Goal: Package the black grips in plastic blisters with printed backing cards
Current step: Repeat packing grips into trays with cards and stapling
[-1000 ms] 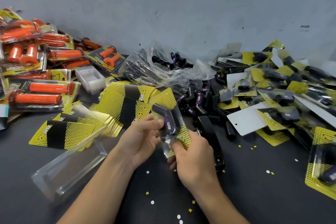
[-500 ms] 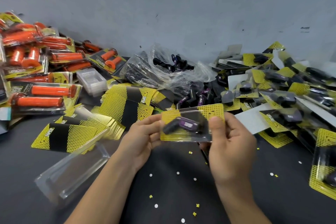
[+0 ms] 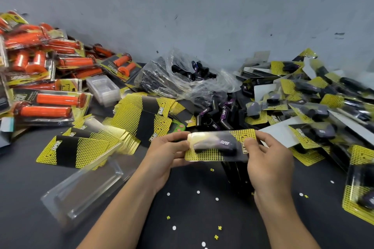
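pack: i hold one blister pack [image 3: 220, 147] in the air above the middle of the bench [image 3: 24, 188], just in front of the loose grips [image 3: 218, 114]. the clear shell faces me and the yellow card is behind it.
grip: one black grip [image 3: 217, 144] with purple lettering lies inside the shell, along its length.
long axis: the pack runs left to right, roughly parallel with the bench's near edge, and each end reaches into a hand.
left hand: my left hand [image 3: 170, 153] has its fingers curled narrow round the pack's left end.
right hand: my right hand [image 3: 267, 159] pinches the right end, with the thumb on the front and the fingers behind.
nearer hand: both hands touch the pack. the heap of finished packs [image 3: 315, 111] lies toward the bench's right edge, so i judge the right hand is better placed to set the pack down there.
step: i judge this pack is closed or nearly closed, but i cannot tell whether the shell is fully seated.
counts: two hands, one pack in hand and one grip in it. one clear blister [image 3: 85, 186] lies at the near-left, possibly several nested. the cards [image 3: 141, 115], loose grips, finished packs and orange packs [image 3: 50, 103] at the far-left corner are too many to count.
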Demonstrator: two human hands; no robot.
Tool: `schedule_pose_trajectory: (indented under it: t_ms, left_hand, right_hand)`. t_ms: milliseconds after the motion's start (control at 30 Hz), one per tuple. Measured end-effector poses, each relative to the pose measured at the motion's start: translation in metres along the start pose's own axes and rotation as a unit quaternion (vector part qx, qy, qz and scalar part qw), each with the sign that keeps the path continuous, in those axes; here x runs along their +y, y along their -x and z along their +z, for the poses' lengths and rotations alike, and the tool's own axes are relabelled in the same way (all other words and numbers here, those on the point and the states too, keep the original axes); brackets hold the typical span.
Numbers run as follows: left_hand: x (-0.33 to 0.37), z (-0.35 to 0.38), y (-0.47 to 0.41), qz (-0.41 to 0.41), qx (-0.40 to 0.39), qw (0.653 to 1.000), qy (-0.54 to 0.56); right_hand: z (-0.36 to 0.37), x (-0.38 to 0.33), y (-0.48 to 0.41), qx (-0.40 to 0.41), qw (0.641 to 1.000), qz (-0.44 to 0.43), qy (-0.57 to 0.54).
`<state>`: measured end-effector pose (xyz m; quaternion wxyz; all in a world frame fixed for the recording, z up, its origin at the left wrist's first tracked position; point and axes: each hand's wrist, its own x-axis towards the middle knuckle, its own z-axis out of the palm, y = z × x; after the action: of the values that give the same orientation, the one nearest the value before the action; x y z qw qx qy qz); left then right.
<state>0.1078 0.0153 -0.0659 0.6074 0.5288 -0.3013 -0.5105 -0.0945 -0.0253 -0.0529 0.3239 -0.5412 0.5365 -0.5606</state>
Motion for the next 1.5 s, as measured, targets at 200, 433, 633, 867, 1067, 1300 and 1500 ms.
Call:
schedule_pose_trajectory:
  t_ms: [200, 433, 633, 867, 1067, 1300, 1500]
  left_hand:
    - [-0.001, -0.005, 0.003, 0.009, -0.21, 0.977, 0.04]
    - [-0.002, 0.001, 0.006, 0.064, -0.23, 0.97, 0.048]
    - [0.002, 0.011, 0.005, 0.034, -0.033, 0.996, 0.081]
    - [-0.005, 0.011, -0.002, 0.1, 0.162, 0.976, -0.103]
    - [-0.011, 0.011, -0.002, 0.177, 0.164, 0.957, -0.161]
    - [-0.006, 0.009, 0.001, 0.134, 0.087, 0.981, -0.11]
    - [-0.003, 0.014, 0.008, 0.158, 0.018, 0.974, -0.159]
  right_hand:
    - [-0.007, 0.006, -0.014, -0.018, 0.98, 0.16, -0.119]
    - [-0.017, 0.004, -0.018, -0.059, 0.953, 0.218, -0.2]
    - [-0.024, -0.005, -0.018, -0.108, 0.962, 0.076, -0.237]
    - [-0.016, -0.005, -0.011, -0.108, 0.982, -0.049, -0.149]
    - [-0.019, -0.001, -0.013, -0.105, 0.976, 0.041, -0.186]
    - [-0.016, 0.001, -0.012, -0.157, 0.969, 0.068, -0.179]
    - [-0.013, 0.004, -0.013, -0.124, 0.978, 0.064, -0.153]
